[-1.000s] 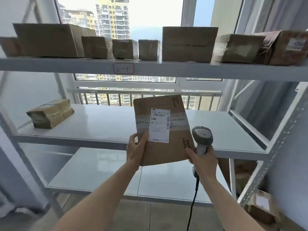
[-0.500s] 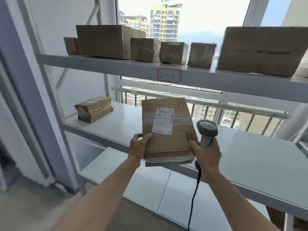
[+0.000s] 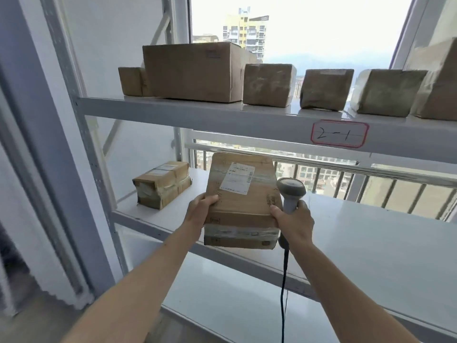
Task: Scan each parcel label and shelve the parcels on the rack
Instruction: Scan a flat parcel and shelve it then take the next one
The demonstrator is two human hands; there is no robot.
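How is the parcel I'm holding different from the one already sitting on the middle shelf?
The held parcel is in the air, gripped by both hands; the shelved parcel rests on the middle shelf. The held parcel looks larger and flatter; the shelved parcel is smaller and blockier. Both are brown cardboard, taped, with white labels on top.

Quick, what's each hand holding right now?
Left hand: closed on the left side of the parcel.
Right hand: gripping the scanner, its thumb pressed on the parcel's right side.
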